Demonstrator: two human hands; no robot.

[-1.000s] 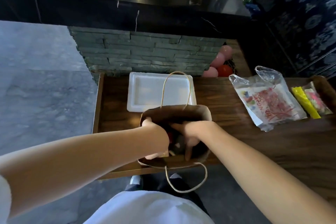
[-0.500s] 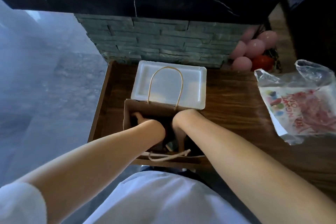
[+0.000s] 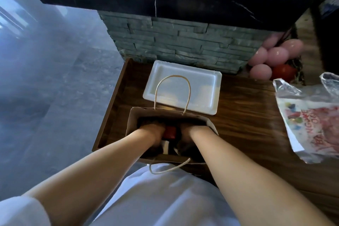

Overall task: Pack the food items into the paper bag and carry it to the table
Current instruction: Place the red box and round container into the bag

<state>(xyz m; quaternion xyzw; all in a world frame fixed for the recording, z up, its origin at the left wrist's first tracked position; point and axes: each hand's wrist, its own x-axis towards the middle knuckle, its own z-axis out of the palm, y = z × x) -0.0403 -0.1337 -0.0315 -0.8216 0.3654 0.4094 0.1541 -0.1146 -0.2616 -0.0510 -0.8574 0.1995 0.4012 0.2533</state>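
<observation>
A brown paper bag (image 3: 132,124) stands open on the wooden counter (image 3: 247,119), near its front edge. Both my hands are pushed down inside it. My left hand (image 3: 153,131) and my right hand (image 3: 187,130) show only from the wrists to the backs; the fingers are hidden in the dark interior. Between them lies a red food item (image 3: 169,132), with something white just below it. Whether either hand grips anything cannot be made out. The far rope handle (image 3: 172,77) stands upright; the near one hangs over the front.
A white foam tray (image 3: 201,86) lies just behind the bag. A printed plastic bag (image 3: 311,121) lies at the right. Pink balls (image 3: 277,56) and a red fruit (image 3: 283,72) sit at the back right. A stone wall (image 3: 174,42) backs the counter; floor lies left.
Both hands have gone deeper into the bag, from its rim down to the contents. The view has shifted closer and leftward, so the items at the far right have dropped out of sight.
</observation>
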